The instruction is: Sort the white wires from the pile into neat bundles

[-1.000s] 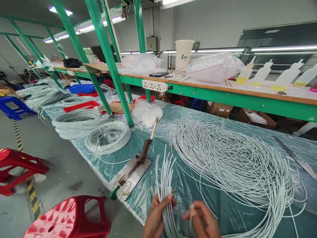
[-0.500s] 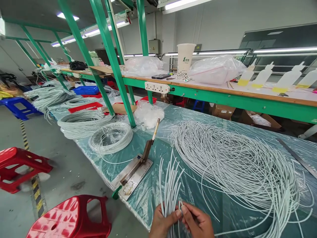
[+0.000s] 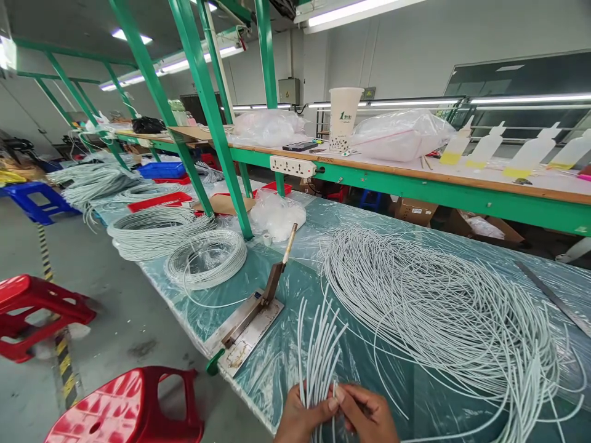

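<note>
The plastic-covered table (image 3: 339,212) near red stools (image 3: 113,400) bears cable coils (image 3: 429,289).

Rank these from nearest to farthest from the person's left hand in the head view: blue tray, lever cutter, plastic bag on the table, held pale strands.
1. Pale strands: in the left hand.
2. Lever cutter: ahead and to the left, near the edge of the table.
3. Plastic bag: farther ahead, by the foot of a green post.
4. Blue tray: far left, down the table.
</note>
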A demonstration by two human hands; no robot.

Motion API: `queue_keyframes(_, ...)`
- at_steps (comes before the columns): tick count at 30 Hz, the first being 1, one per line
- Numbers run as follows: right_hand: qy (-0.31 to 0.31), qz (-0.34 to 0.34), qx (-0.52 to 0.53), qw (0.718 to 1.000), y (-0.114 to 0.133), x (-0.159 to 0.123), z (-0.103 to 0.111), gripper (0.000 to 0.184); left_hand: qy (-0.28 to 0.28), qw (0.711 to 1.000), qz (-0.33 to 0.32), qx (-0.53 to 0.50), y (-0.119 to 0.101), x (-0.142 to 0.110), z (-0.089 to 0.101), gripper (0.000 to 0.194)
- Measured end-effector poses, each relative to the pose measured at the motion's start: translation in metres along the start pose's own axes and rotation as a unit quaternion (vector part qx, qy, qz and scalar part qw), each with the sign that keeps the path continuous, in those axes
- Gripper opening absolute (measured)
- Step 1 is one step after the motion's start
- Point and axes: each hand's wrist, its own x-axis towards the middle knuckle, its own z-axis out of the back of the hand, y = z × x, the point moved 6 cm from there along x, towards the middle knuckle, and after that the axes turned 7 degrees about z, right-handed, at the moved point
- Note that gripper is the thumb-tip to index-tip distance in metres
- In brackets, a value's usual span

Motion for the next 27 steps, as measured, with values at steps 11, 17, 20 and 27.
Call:
queue_keyframes(11, -0.132, -0.034, 0.087, 0.987, -0.010, 0.008, 0.015, 0.042, -0.073, 0.992, 0.052, -0.083, 0.004, -0.004, 0.003, 0.044)
queue_keyframes(17, -0.116, -0.061, 0.071, 0.989, -0.002, 0.011, 0.014, 0.047, -0.094, 0.989, 0.049, -0.106, 0.006, -0.004, 0.006, 0.040)
queue_keyframes(20, -0.106, -0.037, 0.050, 0.992, 0.002, 0.010, 0.003, 0.047, -0.098, 0.991, 0.015, -0.090, 0.001, -0.007, 0.003, 0.043)
queue_keyframes(27, -0.141, -0.035, 0.065, 0.987, -0.002, 0.009, 0.003, 0.045, -0.113, 0.992, 0.019, -0.061, -0.001, -0.012, 0.002, 0.046)
